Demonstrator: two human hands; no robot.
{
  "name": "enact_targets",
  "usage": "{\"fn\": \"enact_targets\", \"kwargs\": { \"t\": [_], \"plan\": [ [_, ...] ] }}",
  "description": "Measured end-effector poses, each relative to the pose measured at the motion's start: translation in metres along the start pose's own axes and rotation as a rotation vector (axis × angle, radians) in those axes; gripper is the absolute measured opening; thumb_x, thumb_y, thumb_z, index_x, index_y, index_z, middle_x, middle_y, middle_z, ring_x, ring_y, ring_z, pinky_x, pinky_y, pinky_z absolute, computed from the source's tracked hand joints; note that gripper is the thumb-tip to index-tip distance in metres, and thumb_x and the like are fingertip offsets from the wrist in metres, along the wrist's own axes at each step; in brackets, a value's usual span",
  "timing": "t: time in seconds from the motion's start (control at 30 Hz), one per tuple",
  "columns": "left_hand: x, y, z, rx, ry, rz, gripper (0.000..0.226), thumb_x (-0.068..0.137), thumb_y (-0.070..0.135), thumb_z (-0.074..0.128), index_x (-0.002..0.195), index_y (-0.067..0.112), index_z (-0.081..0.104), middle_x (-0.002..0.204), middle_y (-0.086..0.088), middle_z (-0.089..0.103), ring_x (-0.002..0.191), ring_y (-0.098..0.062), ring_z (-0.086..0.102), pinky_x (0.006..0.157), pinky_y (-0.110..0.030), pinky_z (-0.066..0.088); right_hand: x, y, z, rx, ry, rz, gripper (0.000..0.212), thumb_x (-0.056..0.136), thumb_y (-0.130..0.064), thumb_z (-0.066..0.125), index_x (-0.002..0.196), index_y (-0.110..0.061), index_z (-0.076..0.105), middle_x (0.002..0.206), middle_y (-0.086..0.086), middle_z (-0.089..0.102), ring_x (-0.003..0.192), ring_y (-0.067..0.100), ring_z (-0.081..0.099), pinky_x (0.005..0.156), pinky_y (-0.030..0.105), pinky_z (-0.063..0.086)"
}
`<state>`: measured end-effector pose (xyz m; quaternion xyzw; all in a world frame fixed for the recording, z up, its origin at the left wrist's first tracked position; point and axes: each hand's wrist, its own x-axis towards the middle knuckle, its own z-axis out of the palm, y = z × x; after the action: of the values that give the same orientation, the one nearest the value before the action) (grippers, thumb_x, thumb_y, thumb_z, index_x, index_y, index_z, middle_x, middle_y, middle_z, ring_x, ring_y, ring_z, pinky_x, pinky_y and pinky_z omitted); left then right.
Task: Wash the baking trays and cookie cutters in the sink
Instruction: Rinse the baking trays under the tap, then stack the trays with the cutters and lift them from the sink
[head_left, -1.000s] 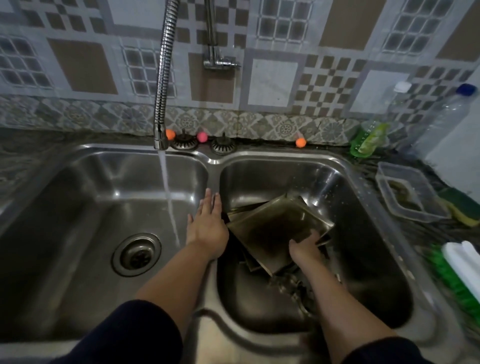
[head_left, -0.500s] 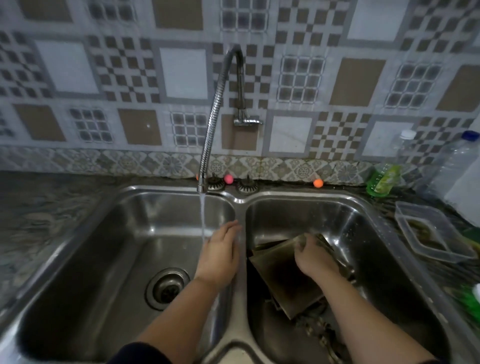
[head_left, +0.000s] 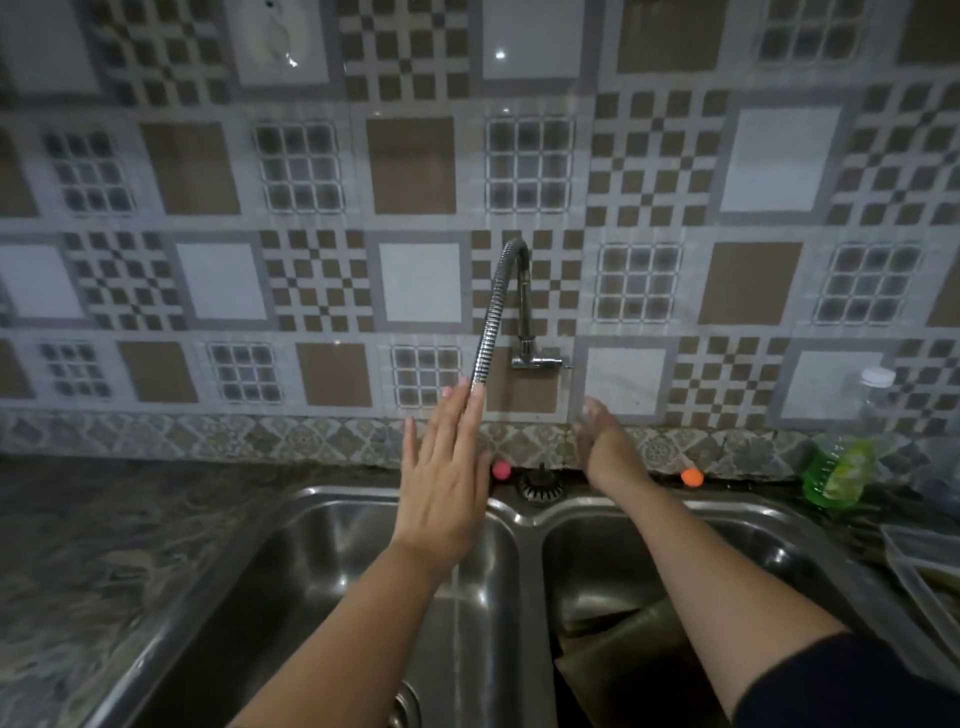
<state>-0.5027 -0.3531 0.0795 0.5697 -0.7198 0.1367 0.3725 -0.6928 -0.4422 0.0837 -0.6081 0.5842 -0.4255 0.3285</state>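
Observation:
Dark, stained baking trays (head_left: 618, 654) lie in the right basin of the double steel sink (head_left: 524, 512), partly hidden behind my right forearm. My left hand (head_left: 441, 467) is raised with straight fingers, its fingertips at the lower end of the flexible tap hose (head_left: 491, 322). My right hand (head_left: 602, 441) is lifted toward the wall just below and right of the tap valve (head_left: 537, 358); it holds nothing. No cookie cutters show.
A green dish-soap bottle (head_left: 836, 462) stands on the counter at the right, with a clear plastic container (head_left: 924, 566) in front of it. Pink (head_left: 501, 470) and orange (head_left: 692, 477) balls sit on the sink's back ledge. A dark marbled counter (head_left: 104, 545) lies to the left.
Both hands rose out of the sink toward the tap; my right hand let go of the tray. The view tilted up to the tiled wall.

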Motion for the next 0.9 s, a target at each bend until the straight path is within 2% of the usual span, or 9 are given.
{"fn": "enact_targets", "kwargs": {
  "t": [0.07,0.13,0.23,0.37,0.5,0.67,0.77,0.83,0.9],
  "plan": [
    [-0.001,-0.006,0.011,-0.05,0.021,0.008,0.058,0.101,0.032,0.022,0.152,0.029,-0.004,0.16,0.009,0.001,0.148,-0.008,-0.002,0.119,-0.052,0.012,0.025,-0.007,0.002,-0.055,0.051,-0.126,0.047,0.101,-0.028,0.034,0.148,-0.026,0.028,0.15,0.006,0.038,0.137,0.026,0.037,0.114,0.045,0.03],
    [0.0,-0.009,0.018,-0.105,0.068,0.018,0.055,0.103,0.03,0.024,0.153,0.026,0.002,0.159,0.008,0.007,0.149,-0.009,0.004,0.119,-0.051,0.015,0.044,-0.015,0.003,-0.087,0.096,-0.217,0.045,0.103,-0.024,0.034,0.148,-0.024,0.03,0.152,0.001,0.035,0.14,0.021,0.033,0.116,0.034,0.024],
    [0.001,-0.013,0.026,-0.173,0.136,0.049,0.055,0.102,0.022,0.033,0.153,0.019,0.012,0.157,0.003,0.018,0.148,-0.012,0.014,0.117,-0.052,0.021,0.067,-0.019,0.009,-0.049,0.126,-0.304,0.04,0.104,-0.029,0.032,0.14,-0.021,0.046,0.144,0.001,0.047,0.133,0.017,0.042,0.105,0.02,0.026],
    [0.002,-0.022,0.033,-0.194,0.155,0.063,0.064,0.099,0.011,0.039,0.153,0.023,0.007,0.156,0.006,0.019,0.147,-0.012,0.016,0.114,-0.053,0.027,0.087,-0.026,0.016,-0.137,0.265,-0.386,0.04,0.104,-0.033,0.028,0.121,-0.015,0.059,0.121,0.004,0.063,0.11,0.021,0.057,0.086,0.022,0.036],
    [0.003,-0.025,0.037,-0.206,0.168,0.069,0.069,0.097,0.005,0.042,0.153,0.023,0.008,0.156,0.008,0.016,0.147,-0.011,0.016,0.115,-0.053,0.025,0.12,-0.045,0.015,-0.142,0.266,-0.24,0.042,0.103,-0.043,0.024,0.098,-0.02,0.06,0.098,0.001,0.063,0.089,0.022,0.057,0.074,0.029,0.038],
    [0.003,-0.027,0.038,-0.181,0.17,0.088,0.074,0.095,0.004,0.043,0.153,0.029,0.004,0.155,0.013,0.013,0.147,-0.011,0.018,0.114,-0.052,0.028,0.15,-0.058,0.011,-0.099,0.216,-0.078,0.049,0.1,-0.047,0.03,0.08,-0.016,0.062,0.092,0.006,0.067,0.082,0.025,0.059,0.084,0.036,0.046],
    [0.001,-0.025,0.033,-0.177,0.125,0.057,0.077,0.096,0.004,0.044,0.153,0.032,0.001,0.155,0.012,0.014,0.147,-0.01,0.017,0.114,-0.051,0.03,0.152,-0.062,0.01,-0.082,0.183,-0.016,0.048,0.1,-0.047,0.029,0.086,-0.015,0.063,0.102,0.009,0.067,0.086,0.025,0.058,0.09,0.039,0.046],
    [0.001,-0.022,0.028,-0.188,0.084,0.034,0.076,0.098,0.005,0.044,0.153,0.033,0.0,0.157,0.008,0.019,0.147,-0.01,0.017,0.114,-0.049,0.029,0.146,-0.067,0.007,-0.128,0.146,0.032,0.05,0.101,-0.047,0.024,0.106,-0.015,0.062,0.121,0.014,0.062,0.099,0.028,0.057,0.096,0.043,0.045],
    [0.0,-0.019,0.022,-0.184,0.042,0.016,0.075,0.099,0.007,0.043,0.153,0.034,-0.002,0.158,0.003,0.024,0.147,-0.011,0.018,0.114,-0.049,0.028,0.132,-0.067,0.004,-0.188,0.166,0.093,0.06,0.101,-0.05,0.017,0.131,-0.012,0.051,0.135,0.018,0.052,0.117,0.034,0.053,0.103,0.044,0.041]
  ]
}}
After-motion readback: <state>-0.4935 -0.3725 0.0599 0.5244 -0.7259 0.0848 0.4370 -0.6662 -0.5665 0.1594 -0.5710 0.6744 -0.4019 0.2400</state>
